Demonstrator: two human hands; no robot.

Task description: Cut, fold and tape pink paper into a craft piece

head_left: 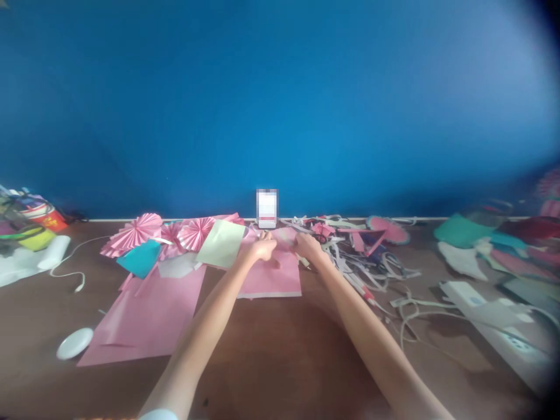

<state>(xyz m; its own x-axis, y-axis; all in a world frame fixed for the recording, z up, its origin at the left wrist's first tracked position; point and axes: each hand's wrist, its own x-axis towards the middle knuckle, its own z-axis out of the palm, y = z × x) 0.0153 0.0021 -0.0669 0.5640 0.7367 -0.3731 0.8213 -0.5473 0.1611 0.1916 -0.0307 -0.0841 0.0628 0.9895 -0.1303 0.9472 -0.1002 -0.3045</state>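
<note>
Both my arms reach forward over a brown table (280, 350). My left hand (261, 249) and my right hand (307, 246) meet over a pale pink piece of paper (285, 238), fingers curled and pinching it from either side. Under the hands lies a pink paper sheet (273, 280). What the fingers grip is small and blurred.
A large pink sheet (144, 318), pink paper fans (137, 230), a teal piece (140, 258) and a pale green sheet (221, 244) lie left. Paper strips and scraps (371, 256) pile up right. A white power strip (494, 318), a white disc (74, 343) and a small white box (266, 208) are nearby.
</note>
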